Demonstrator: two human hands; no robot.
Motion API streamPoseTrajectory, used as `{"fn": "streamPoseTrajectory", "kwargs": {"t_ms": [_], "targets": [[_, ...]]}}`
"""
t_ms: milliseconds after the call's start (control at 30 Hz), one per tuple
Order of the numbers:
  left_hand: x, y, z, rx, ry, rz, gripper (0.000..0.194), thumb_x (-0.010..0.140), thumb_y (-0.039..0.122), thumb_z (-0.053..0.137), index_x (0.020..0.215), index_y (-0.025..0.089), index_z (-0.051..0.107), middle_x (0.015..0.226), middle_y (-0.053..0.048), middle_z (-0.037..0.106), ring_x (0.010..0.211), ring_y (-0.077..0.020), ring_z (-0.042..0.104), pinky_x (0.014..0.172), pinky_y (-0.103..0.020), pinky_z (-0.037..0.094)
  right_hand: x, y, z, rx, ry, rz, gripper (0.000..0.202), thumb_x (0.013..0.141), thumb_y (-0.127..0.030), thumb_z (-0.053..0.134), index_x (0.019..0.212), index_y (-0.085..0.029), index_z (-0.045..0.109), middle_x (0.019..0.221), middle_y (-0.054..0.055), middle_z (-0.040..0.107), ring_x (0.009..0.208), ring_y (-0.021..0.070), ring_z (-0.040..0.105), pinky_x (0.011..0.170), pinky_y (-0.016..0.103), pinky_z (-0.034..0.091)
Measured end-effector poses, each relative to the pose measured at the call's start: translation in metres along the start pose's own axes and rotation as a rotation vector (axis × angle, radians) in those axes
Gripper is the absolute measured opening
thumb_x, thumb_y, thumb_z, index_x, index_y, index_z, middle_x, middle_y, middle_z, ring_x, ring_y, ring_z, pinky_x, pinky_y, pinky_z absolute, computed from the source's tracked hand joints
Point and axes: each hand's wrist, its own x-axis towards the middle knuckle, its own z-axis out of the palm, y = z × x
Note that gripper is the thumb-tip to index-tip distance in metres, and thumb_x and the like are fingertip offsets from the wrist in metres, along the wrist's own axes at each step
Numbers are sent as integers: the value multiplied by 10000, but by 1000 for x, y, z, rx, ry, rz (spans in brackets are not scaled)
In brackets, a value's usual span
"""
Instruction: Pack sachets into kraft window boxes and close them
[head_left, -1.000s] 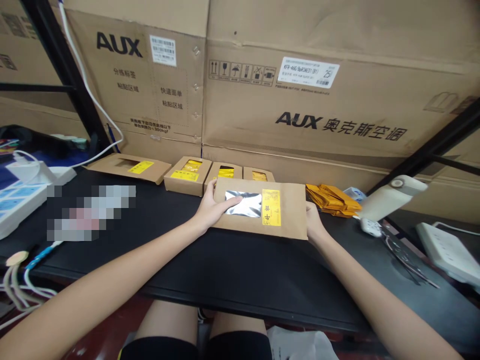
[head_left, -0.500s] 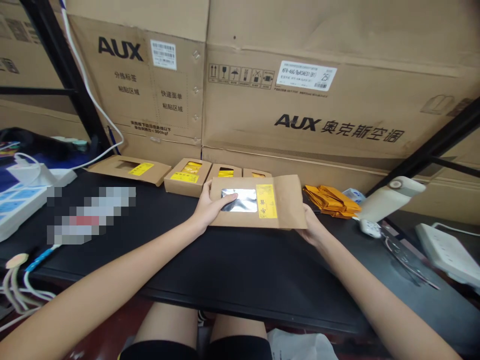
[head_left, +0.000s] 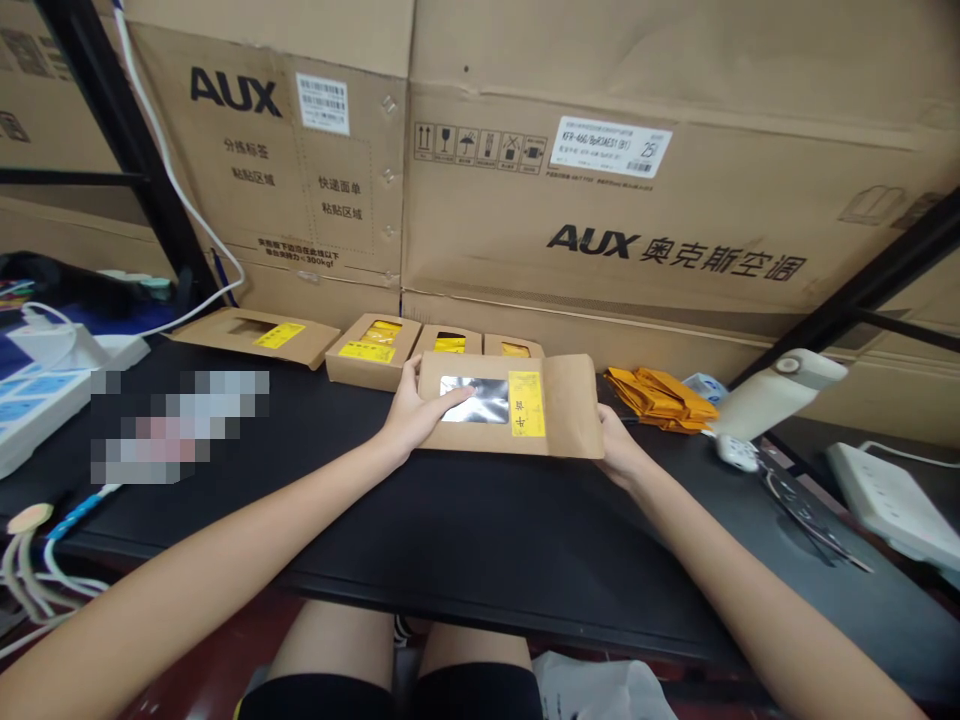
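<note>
A brown cardboard box (head_left: 480,438) with a clear window, a yellow label (head_left: 527,404) and a flap at its right end is held above the black table (head_left: 480,540). My left hand (head_left: 415,408) grips its left end, the thumb lying over the window. At the right end, my right hand (head_left: 619,445) holds the flap side; its fingers are partly hidden behind the cardboard. Dark, shiny contents show through the window. Just behind stand smaller brown boxes (head_left: 367,372) with windows and yellow labels.
A flatter brown box (head_left: 300,348) lies at the back left. Orange packets (head_left: 660,400), a pale bottle (head_left: 787,395), glasses (head_left: 814,525) and a white power strip (head_left: 892,500) are on the right. Another power strip (head_left: 37,410) and cables lie left. Large AUX cartons (head_left: 480,220) stand behind.
The flap at the box's right end has folded inward slightly, and my right hand has shifted a little left with it. The whole view has moved slightly.
</note>
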Motion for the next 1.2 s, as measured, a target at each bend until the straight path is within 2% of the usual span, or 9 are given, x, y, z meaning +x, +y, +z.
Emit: {"fn": "streamPoseTrajectory", "kwargs": {"t_ms": [100, 233, 367, 600, 800, 1200], "targets": [[0, 1, 0, 24, -5, 0, 847, 586, 346, 827, 1295, 200, 387, 1217, -121, 592, 1116, -255, 576, 980, -395, 439, 1, 2, -1, -104, -7, -39, 488, 379, -304, 865, 815, -153, 706, 883, 64, 732, 757, 205, 679, 654, 267, 556], [0, 1, 0, 34, -4, 5, 870, 580, 339, 830, 1305, 196, 371, 1236, -128, 581, 1141, -257, 562, 990, -397, 431, 3, 7, -4, -225, -86, -169, 491, 425, -311, 847, 854, -128, 695, 917, 88, 727, 804, 251, 680, 679, 315, 565], [0, 2, 1, 24, -9, 0, 859, 581, 334, 830, 1297, 194, 376, 1245, -126, 576, 1143, -252, 561, 996, -395, 429, 6, 11, -7, -255, -142, -248, 484, 484, -323, 827, 904, -123, 691, 919, 84, 724, 786, 233, 670, 691, 316, 560], [1, -2, 0, 4, -27, 11, 829, 575, 387, 832, 1267, 207, 412, 1242, -118, 578, 1145, -261, 562, 1007, -415, 423, 3, 4, -6, -300, -57, -302, 358, 455, -331, 818, 707, -132, 660, 717, 50, 701, 614, 169, 601, 568, 274, 514], [2, -6, -1, -10, -36, 13, 812, 580, 400, 829, 1257, 213, 422, 1259, -118, 570, 1146, -256, 563, 997, -402, 439, 3, 7, -6, -290, -81, -319, 346, 455, -387, 812, 647, -139, 664, 639, 39, 672, 558, 149, 560, 545, 273, 500], [0, 0, 0, -7, -31, -22, 835, 570, 367, 836, 1266, 199, 407, 1228, -129, 584, 1120, -263, 574, 988, -417, 439, 4, 12, -8, -279, -171, -374, 297, 564, -353, 782, 762, -148, 697, 797, 50, 717, 720, 201, 646, 710, 308, 546]]}}
